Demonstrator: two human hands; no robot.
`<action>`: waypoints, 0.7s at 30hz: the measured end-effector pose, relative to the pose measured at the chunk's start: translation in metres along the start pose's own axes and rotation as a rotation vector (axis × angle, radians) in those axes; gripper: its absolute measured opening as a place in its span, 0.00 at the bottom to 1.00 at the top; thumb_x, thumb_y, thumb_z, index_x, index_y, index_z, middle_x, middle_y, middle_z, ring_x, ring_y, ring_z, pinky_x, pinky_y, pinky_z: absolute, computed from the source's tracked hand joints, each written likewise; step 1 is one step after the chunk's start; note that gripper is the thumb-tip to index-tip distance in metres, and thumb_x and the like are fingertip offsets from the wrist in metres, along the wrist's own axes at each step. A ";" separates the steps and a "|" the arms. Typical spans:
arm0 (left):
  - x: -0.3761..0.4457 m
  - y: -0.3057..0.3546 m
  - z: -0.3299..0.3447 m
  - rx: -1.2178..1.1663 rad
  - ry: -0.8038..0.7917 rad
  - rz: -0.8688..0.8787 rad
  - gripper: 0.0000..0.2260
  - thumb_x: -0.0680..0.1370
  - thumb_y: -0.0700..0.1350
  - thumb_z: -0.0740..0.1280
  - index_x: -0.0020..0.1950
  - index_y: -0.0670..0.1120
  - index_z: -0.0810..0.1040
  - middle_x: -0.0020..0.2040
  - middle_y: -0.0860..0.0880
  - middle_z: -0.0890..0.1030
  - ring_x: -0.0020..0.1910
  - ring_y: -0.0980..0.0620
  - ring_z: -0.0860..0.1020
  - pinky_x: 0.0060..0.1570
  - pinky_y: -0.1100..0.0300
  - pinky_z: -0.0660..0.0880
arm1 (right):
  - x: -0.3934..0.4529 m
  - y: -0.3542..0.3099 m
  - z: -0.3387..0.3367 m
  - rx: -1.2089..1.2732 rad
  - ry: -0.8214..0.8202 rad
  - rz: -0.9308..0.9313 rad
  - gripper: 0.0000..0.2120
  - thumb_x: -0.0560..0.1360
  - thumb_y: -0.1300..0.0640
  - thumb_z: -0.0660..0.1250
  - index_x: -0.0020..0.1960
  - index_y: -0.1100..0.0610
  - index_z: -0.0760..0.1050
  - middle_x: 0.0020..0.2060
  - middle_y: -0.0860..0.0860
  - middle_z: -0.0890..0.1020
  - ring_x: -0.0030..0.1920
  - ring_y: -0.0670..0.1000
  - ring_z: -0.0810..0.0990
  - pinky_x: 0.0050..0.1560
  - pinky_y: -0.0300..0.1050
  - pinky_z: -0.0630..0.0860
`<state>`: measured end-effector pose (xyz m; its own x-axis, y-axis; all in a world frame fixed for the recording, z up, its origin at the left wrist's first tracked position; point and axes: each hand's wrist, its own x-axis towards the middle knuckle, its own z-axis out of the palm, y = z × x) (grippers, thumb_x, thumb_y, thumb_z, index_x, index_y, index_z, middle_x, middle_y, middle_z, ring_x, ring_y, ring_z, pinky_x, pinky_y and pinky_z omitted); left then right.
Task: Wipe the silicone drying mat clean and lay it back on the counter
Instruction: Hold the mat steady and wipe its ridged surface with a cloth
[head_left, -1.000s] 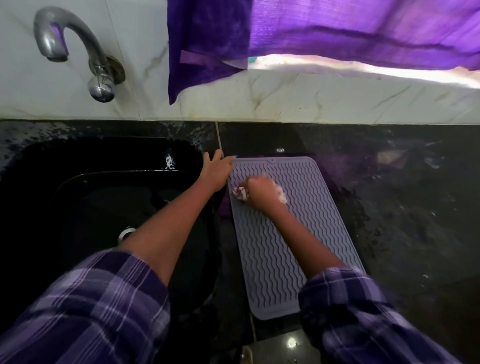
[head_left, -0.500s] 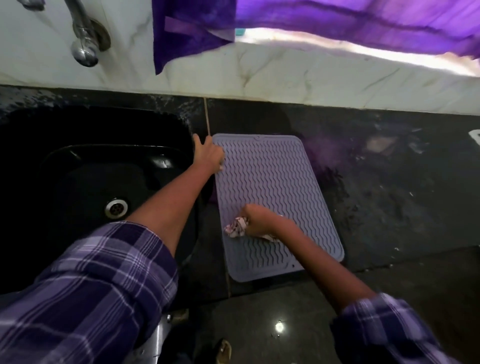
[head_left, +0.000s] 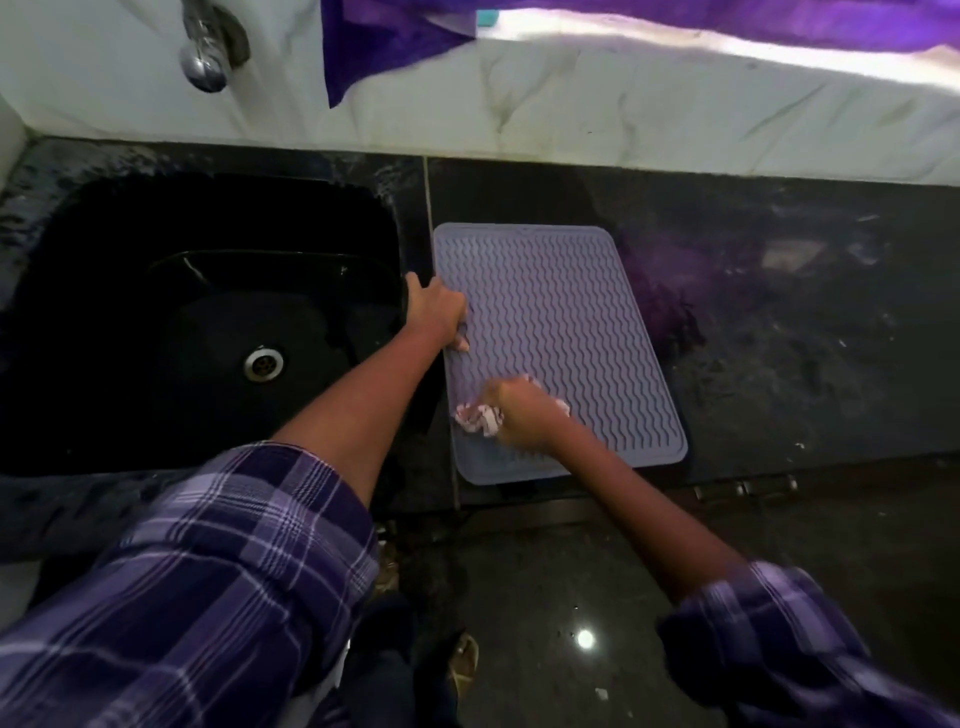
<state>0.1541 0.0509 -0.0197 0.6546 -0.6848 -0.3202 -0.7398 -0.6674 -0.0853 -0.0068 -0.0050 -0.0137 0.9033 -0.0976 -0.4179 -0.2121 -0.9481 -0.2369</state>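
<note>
Far left: black sink (head_left: 93, 312) sunk into the dark counter (head_left: 779, 364), metal drain (head_left: 263, 364) near the basin's middle. Chrome tap (head_left: 208, 49) on the marble wall (head_left: 623, 119) above it, only its base in view.

Left arm in a rolled plaid sleeve (head_left: 208, 571) reaches across the sink's right corner. Left hand (head_left: 436, 312) is on the mat's left edge, about halfway along it. Fingers curled over the edge, thumb pointing back toward the sink. Looks like it's pinning or pinching the edge; can't tell which from here.

Silicone drying mat (head_left: 561, 322): grey-lavender, wavy ribs, rounded corners. Lying flat on the counter just right of the sink, its left side roughly along the seam between the counter slabs. Near short edge close to the counter's front edge.

Right hand (head_left: 519, 415) is on the mat's near-left area, closed around a crumpled white-pink cloth (head_left: 480, 418). The cloth sticks out to the left of the fist and touches the mat surface. Hand slightly blurred. Right sleeve (head_left: 779, 654), same plaid, at lower right.

Above: purple curtain (head_left: 384, 47) hanging over the wall, bright strip of window light beside it. Right of the mat the counter is bare dark stone with pale smears and specks. Glossy dark floor (head_left: 571, 597) below the counter edge, one light glint on it.
</note>
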 end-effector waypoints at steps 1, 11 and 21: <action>-0.001 0.001 -0.001 0.018 -0.005 0.002 0.21 0.72 0.59 0.70 0.60 0.49 0.78 0.62 0.47 0.76 0.67 0.47 0.67 0.69 0.40 0.56 | -0.012 -0.001 0.006 -0.006 -0.062 -0.025 0.16 0.75 0.55 0.65 0.58 0.62 0.78 0.57 0.59 0.80 0.57 0.59 0.78 0.61 0.53 0.74; -0.042 0.027 0.011 -0.058 0.059 -0.102 0.15 0.74 0.49 0.70 0.60 0.48 0.79 0.61 0.47 0.77 0.68 0.47 0.67 0.70 0.43 0.57 | -0.008 -0.008 -0.021 0.051 0.087 -0.032 0.12 0.75 0.59 0.66 0.56 0.63 0.78 0.50 0.61 0.82 0.49 0.58 0.81 0.52 0.52 0.78; -0.047 0.034 0.019 0.018 -0.001 -0.098 0.25 0.71 0.61 0.70 0.62 0.49 0.77 0.61 0.47 0.77 0.67 0.47 0.67 0.70 0.41 0.55 | -0.042 0.001 -0.009 -0.142 -0.233 -0.019 0.14 0.74 0.62 0.65 0.59 0.64 0.76 0.56 0.60 0.80 0.57 0.59 0.78 0.57 0.49 0.75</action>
<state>0.0954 0.0657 -0.0258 0.7241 -0.6157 -0.3108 -0.6746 -0.7261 -0.1330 -0.0412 -0.0049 0.0115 0.7929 -0.0232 -0.6089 -0.1270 -0.9836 -0.1280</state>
